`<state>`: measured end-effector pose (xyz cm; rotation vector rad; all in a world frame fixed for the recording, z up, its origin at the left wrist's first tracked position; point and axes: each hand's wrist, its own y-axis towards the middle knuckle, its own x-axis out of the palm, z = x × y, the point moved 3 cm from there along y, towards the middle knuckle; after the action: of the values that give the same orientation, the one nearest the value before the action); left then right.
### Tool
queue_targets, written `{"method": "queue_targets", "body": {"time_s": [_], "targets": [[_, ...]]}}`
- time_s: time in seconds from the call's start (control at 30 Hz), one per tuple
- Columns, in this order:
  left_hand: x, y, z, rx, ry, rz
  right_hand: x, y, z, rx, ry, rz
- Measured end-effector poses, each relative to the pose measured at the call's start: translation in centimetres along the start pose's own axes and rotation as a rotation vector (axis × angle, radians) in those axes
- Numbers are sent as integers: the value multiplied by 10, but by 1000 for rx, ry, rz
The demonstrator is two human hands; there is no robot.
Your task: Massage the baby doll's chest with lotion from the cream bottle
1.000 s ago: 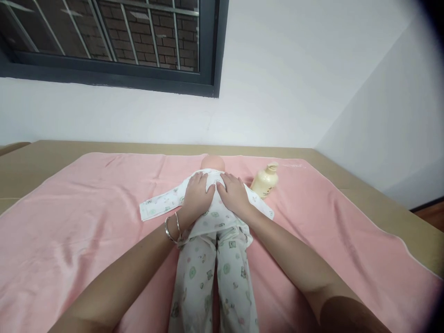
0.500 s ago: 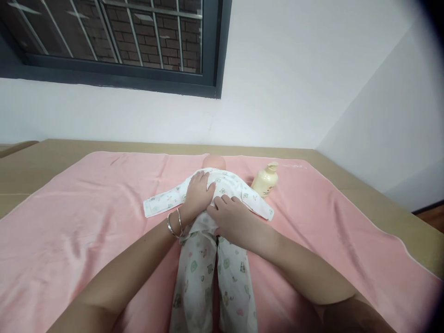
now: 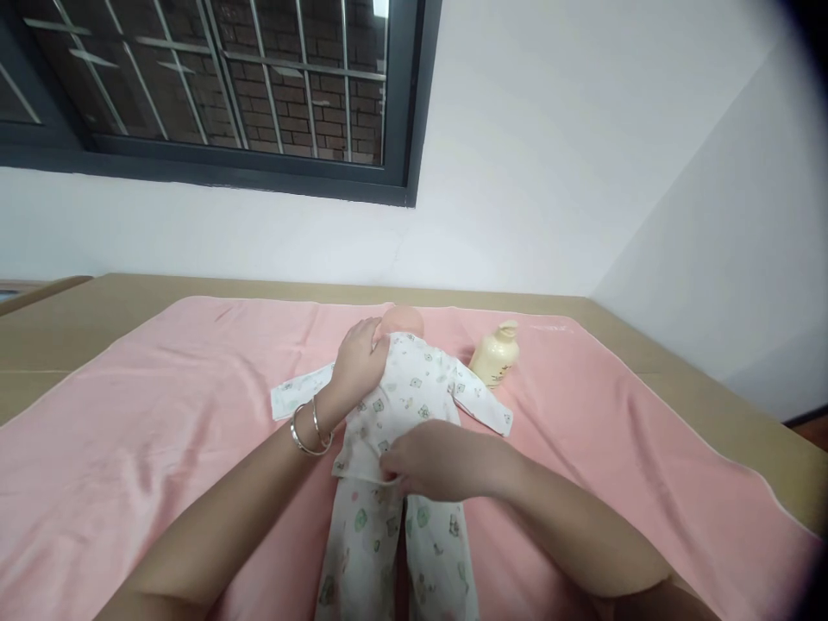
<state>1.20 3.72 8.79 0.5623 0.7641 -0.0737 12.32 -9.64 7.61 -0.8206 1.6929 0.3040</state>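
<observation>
A baby doll lies stretched out, dressed in a white long-sleeved top [image 3: 420,388] and matching trousers [image 3: 440,552] with small printed figures. Its bald head [image 3: 402,321] shows at the far end; its face is out of sight. My left hand [image 3: 358,364], two silver bangles on the wrist, rests at the doll's left-hand shoulder, fingers stretched towards the head and thumb apart. Bent over the lower front of the top, my right hand [image 3: 446,460] has its fingertips closed on the hem, where top and trousers meet. Part of the hem is hidden beneath this hand.
A pale yellow pump bottle [image 3: 497,355] stands by the doll's right-hand sleeve. The pink sheet [image 3: 213,388] under everything has soft creases and lies on a tan surface [image 3: 647,362]. Behind are a white wall [image 3: 517,155] and a dark-framed barred window [image 3: 414,103].
My left hand has slid from the chest up to the shoulder. My right hand has come down from the belly to the hem, and the top now lies flatter and lower over the waist.
</observation>
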Motion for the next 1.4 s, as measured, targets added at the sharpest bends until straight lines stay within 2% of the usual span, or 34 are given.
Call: {"method": "queue_targets", "body": {"time_s": [0.07, 0.1, 0.13, 0.23, 0.33, 0.43, 0.53, 0.6, 0.73, 0.87, 1.0, 1.1, 1.17, 1.27, 1.4], "targets": [[-4, 0, 3, -1, -9, -4, 2, 1, -3, -77, 52, -100], [-5, -1, 5, 4, -10, -5, 0, 3, -3, -107, 111, -108], [-5, -2, 7, 12, -10, -5, -4, 4, 0, -105, 186, -56], [0, -7, 11, 37, 9, 2, -22, 12, 20, -2, 345, 269], [12, -10, 8, 41, 15, -24, -30, 21, 46, 151, 293, 595], [25, -10, -2, 42, 13, -51, -27, 29, 72, 292, 194, 762], [33, -8, -14, 14, 81, 1, -22, 33, 94, 439, 74, 850], [35, -7, -20, -15, 152, 28, -19, 34, 104, 492, 17, 844], [37, -10, -20, -59, 275, 11, -15, 37, 115, 576, 30, 719], [32, -15, -10, -80, 412, -58, -14, 38, 105, 583, -19, 682], [24, -23, 10, 95, 474, -70, -14, 36, 77, 533, -99, 683], [23, -27, 21, 268, 316, -45, -17, 33, 58, 384, -54, 716], [26, -25, 19, 295, 185, -43, -19, 33, 55, 295, 4, 761], [34, -18, 4, 222, 104, -50, -21, 36, 66, 317, 56, 780], [42, -8, -21, 46, 133, -58, -16, 41, 93, 500, 44, 764]]}}
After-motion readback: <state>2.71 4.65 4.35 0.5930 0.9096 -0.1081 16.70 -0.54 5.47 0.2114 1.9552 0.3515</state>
